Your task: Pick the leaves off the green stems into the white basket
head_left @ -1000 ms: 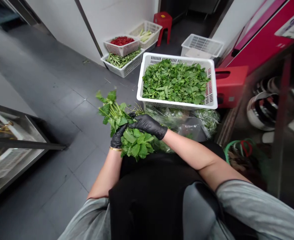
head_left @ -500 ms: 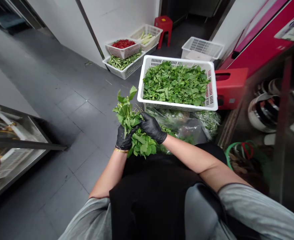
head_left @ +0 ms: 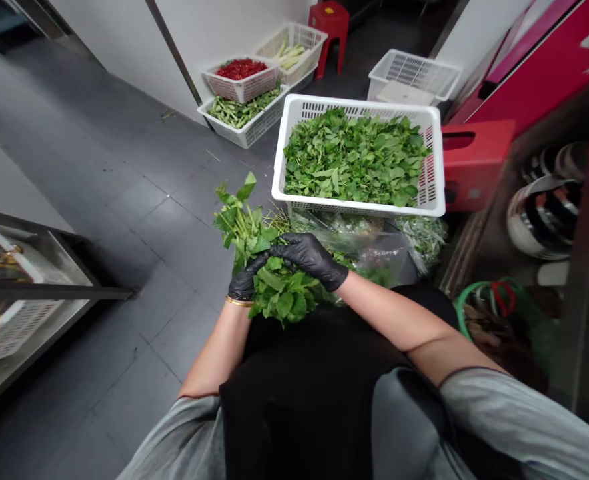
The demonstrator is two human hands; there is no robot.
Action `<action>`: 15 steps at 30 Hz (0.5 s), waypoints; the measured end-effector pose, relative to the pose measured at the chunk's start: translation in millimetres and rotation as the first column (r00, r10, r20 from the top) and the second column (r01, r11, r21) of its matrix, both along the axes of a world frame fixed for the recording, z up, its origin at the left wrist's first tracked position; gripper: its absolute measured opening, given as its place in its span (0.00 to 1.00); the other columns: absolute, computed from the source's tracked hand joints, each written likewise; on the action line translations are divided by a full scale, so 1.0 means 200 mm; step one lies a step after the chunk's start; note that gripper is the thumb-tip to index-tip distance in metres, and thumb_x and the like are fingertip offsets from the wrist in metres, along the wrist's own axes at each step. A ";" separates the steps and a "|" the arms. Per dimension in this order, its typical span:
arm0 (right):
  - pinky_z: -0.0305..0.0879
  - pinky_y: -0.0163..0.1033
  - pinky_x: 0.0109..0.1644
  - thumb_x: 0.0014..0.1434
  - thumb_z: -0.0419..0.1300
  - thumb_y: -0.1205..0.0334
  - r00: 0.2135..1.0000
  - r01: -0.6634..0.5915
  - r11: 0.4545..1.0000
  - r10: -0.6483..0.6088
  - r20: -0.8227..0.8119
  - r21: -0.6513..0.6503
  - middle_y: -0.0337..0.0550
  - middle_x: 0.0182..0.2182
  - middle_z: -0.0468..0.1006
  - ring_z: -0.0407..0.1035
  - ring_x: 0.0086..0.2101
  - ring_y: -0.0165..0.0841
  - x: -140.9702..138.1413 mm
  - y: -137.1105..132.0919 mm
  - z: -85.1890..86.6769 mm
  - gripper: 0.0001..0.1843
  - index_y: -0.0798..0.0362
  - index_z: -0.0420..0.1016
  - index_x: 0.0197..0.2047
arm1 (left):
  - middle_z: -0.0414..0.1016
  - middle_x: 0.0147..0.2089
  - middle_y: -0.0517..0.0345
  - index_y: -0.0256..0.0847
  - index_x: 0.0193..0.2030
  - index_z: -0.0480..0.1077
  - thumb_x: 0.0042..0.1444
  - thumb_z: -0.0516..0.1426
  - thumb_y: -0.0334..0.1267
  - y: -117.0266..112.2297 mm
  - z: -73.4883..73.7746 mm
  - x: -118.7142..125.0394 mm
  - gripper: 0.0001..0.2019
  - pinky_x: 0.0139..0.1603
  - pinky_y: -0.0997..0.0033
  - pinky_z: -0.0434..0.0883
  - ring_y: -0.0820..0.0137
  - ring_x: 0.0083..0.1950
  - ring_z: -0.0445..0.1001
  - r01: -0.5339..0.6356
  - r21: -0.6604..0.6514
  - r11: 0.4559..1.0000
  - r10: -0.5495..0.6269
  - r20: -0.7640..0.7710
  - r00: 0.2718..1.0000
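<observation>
My left hand (head_left: 245,281), in a black glove, is closed around a bunch of leafy greens (head_left: 241,223), with stems and leaves sticking up above the fist. Fingers of my right hand (head_left: 313,259), also black-gloved, reach across to the left hand and pinch at the greens; the fingertips are partly hidden. More leaves (head_left: 287,295) hang below both hands, over my black apron (head_left: 299,387). Just beyond the hands, a white plastic basket (head_left: 359,208) holds a broad layer of picked green leaves (head_left: 354,157).
Clear plastic bags of greens (head_left: 379,250) lie under the basket's near side. A red stool (head_left: 479,160) stands to its right. Farther back are baskets of red chillies (head_left: 241,69) and green beans (head_left: 239,113). A metal rack (head_left: 74,280) is at left, a green-rimmed bin (head_left: 467,307) at right.
My right hand has shifted slightly down and sits flatter across the greens. The bunch in my left hand leans farther left. The view has tilted down a little.
</observation>
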State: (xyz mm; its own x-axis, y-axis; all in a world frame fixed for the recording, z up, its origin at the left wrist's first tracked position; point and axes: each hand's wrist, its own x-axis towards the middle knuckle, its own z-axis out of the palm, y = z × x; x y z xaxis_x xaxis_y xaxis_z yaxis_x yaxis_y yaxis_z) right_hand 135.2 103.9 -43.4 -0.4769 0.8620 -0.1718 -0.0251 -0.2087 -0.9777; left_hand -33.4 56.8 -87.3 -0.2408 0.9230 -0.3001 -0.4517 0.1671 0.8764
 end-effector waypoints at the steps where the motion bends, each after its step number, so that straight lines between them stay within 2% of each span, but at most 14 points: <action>1: 0.56 0.35 0.26 0.48 0.70 0.36 1.000 0.028 0.999 -0.028 0.011 0.017 0.32 0.21 0.68 0.60 0.22 0.27 -0.01 0.00 -0.02 0.28 0.54 0.74 0.30 | 0.86 0.40 0.58 0.46 0.38 0.83 0.30 0.78 0.43 0.01 0.01 0.02 0.24 0.60 0.54 0.76 0.54 0.52 0.82 -0.016 -0.009 1.000 0.016 -0.017 1.000; 4: 0.55 0.36 0.30 0.50 0.67 0.34 0.982 0.078 0.989 -0.098 0.160 0.127 0.33 0.20 0.66 0.59 0.24 0.28 0.00 0.04 -0.04 0.29 0.54 0.72 0.27 | 0.85 0.38 0.56 0.44 0.37 0.83 0.34 0.77 0.47 0.01 0.04 0.03 0.22 0.50 0.58 0.80 0.58 0.43 0.83 -0.054 -0.049 0.997 0.053 -0.030 0.998; 7: 0.57 0.37 0.35 0.60 0.64 0.41 0.909 -0.027 0.942 -0.116 0.400 0.335 0.39 0.23 0.72 0.65 0.28 0.31 0.04 0.07 -0.02 0.24 0.55 0.74 0.27 | 0.85 0.39 0.54 0.42 0.38 0.83 0.40 0.75 0.52 0.00 0.09 0.01 0.21 0.40 0.64 0.79 0.65 0.34 0.81 -0.081 -0.049 0.996 0.078 -0.071 0.994; 9: 0.59 0.38 0.40 0.64 0.61 0.51 0.830 -0.181 0.879 -0.104 0.548 0.442 0.46 0.31 0.78 0.70 0.33 0.35 0.06 0.05 -0.01 0.18 0.55 0.77 0.30 | 0.85 0.42 0.54 0.42 0.40 0.83 0.41 0.75 0.49 0.00 0.12 0.02 0.20 0.43 0.63 0.79 0.64 0.38 0.81 -0.068 0.003 0.998 0.068 -0.158 0.985; 12: 0.60 0.39 0.42 0.64 0.60 0.61 0.694 -0.365 0.806 -0.100 0.713 0.467 0.55 0.39 0.82 0.72 0.37 0.38 0.04 0.00 0.00 0.10 0.57 0.80 0.37 | 0.85 0.43 0.53 0.42 0.38 0.82 0.34 0.77 0.41 0.01 0.13 0.05 0.21 0.55 0.59 0.76 0.58 0.47 0.81 -0.055 0.100 0.993 0.082 -0.293 0.952; 14: 0.60 0.39 0.42 0.63 0.61 0.63 0.680 -0.359 0.808 -0.116 0.724 0.467 0.55 0.39 0.81 0.72 0.37 0.38 0.01 -0.03 0.00 0.08 0.58 0.80 0.39 | 0.84 0.41 0.55 0.42 0.36 0.81 0.31 0.78 0.39 0.02 0.12 0.07 0.21 0.56 0.58 0.75 0.57 0.48 0.81 -0.090 0.104 0.990 0.116 -0.272 0.955; 15: 0.61 0.39 0.42 0.62 0.62 0.62 0.717 -0.313 0.826 -0.120 0.687 0.470 0.54 0.38 0.81 0.72 0.37 0.38 0.00 -0.04 -0.01 0.08 0.58 0.79 0.38 | 0.84 0.40 0.56 0.43 0.35 0.80 0.31 0.78 0.39 0.03 0.11 0.08 0.21 0.55 0.59 0.75 0.57 0.48 0.81 -0.103 0.081 0.991 0.118 -0.219 0.969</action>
State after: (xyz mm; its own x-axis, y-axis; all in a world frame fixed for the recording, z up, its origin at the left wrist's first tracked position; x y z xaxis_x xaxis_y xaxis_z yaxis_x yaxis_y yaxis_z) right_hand 135.4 95.7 -44.8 -0.5042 0.8634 -0.0179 0.6568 0.3699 -0.6571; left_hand -17.2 62.0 -65.4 -0.3960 0.9034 -0.1648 -0.2561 0.0637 0.9645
